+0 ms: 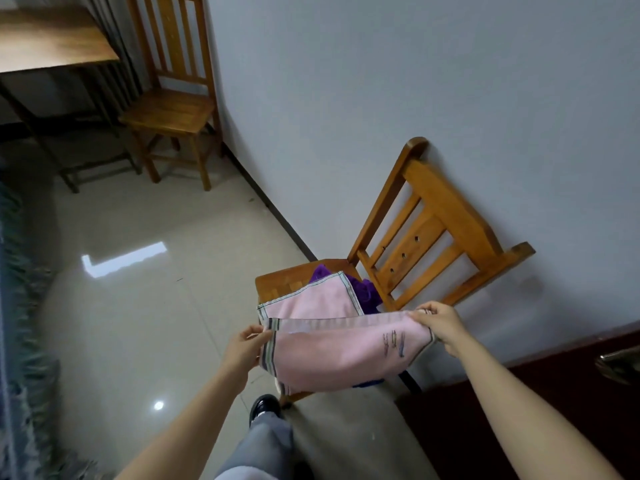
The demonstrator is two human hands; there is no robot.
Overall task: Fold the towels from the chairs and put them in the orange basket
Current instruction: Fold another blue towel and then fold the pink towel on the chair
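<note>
A pink towel [332, 351] with striped ends hangs folded over the seat of the near wooden chair [443, 216]. My left hand [244, 348] pinches its left edge and my right hand [440, 323] pinches its right edge, stretching the top fold between them. The far half of the towel lies flat on the seat. A purple towel [365, 291] is bunched on the seat behind the pink one, partly hidden. A bit of blue cloth [369, 383] shows under the pink towel's lower edge. No orange basket is in view.
A second wooden chair [173, 109] stands against the wall farther back, its seat bare, beside a wooden table [52, 43]. A dark red door [519, 410] with a metal handle [620, 367] is at the right. Glossy tiled floor lies to the left; my shoe [265, 407] is below the chair.
</note>
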